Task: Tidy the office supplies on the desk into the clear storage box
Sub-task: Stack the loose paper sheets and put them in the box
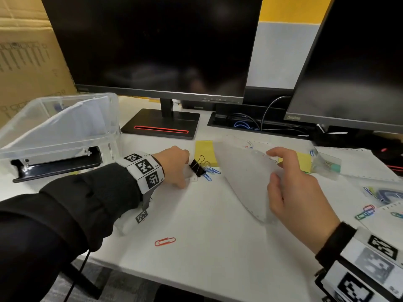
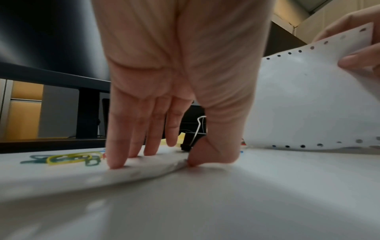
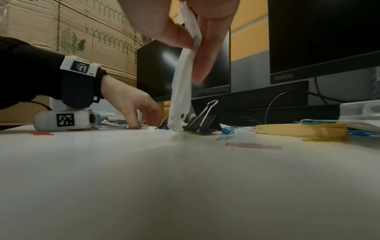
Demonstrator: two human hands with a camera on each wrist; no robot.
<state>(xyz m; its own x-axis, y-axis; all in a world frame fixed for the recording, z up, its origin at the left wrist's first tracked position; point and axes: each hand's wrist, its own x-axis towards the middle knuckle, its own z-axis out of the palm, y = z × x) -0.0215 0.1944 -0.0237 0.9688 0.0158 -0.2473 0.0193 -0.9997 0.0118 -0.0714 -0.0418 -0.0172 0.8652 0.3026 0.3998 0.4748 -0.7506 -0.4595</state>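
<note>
My right hand pinches the far edge of a white perforated sheet between thumb and fingers and holds it lifted and curved above the desk; the right wrist view shows the same sheet hanging down edge-on. My left hand pinches a paper edge flat on the desk, fingertips on top and thumb at the rim. I cannot tell whether it is the same sheet. A black binder clip stands just right of the left hand. The clear storage box sits at the left and holds white paper.
A black hole punch lies at the box's front. Yellow sticky notes, blue paper clips and a red paper clip lie on the desk. More paper, a plastic bag and coloured clips are at the right. Two monitors stand behind.
</note>
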